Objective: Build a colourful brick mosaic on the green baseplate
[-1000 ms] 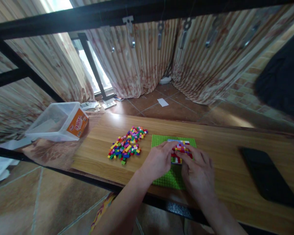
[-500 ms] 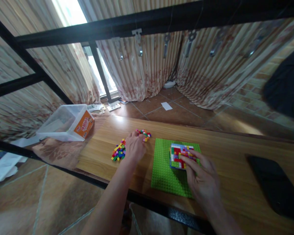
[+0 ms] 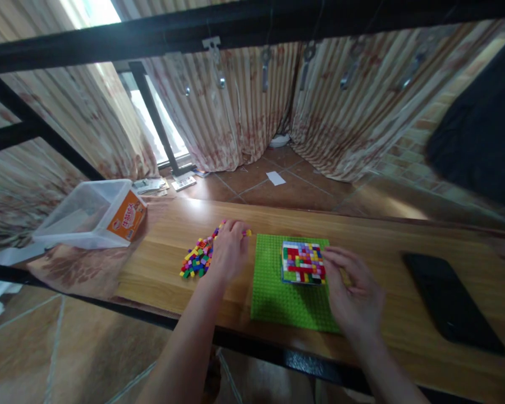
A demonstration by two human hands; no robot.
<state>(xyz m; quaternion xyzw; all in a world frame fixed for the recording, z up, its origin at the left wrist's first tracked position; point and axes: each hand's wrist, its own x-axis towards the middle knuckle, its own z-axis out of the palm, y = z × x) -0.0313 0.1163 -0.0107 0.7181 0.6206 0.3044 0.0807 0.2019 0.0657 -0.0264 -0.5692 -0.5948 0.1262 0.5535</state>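
Note:
A small block built of many coloured toy bricks (image 3: 303,262) stands on a green baseplate (image 3: 273,306). My right hand (image 3: 356,289) is at the block's right edge, thumb and index finger pinched together; whether a brick sits between them is hidden. To the left, loose small bricks (image 3: 197,259) lie heaped on the wooden table. My left hand (image 3: 229,249) is over the right side of this heap, its fingers curled downward. A few bricks show by its fingertips, but what they grip, if anything, I cannot make out.
A black phone (image 3: 450,303) lies on the table (image 3: 160,269) at the right. Beyond the left end stands a clear plastic box (image 3: 84,224) with an orange label. A black metal bar (image 3: 252,31) crosses above, with curtains behind.
My right hand has lifted off the block's top and drawn back to its right edge, uncovering the bricks. My left hand stays at the heap. The whole view has shifted slightly.

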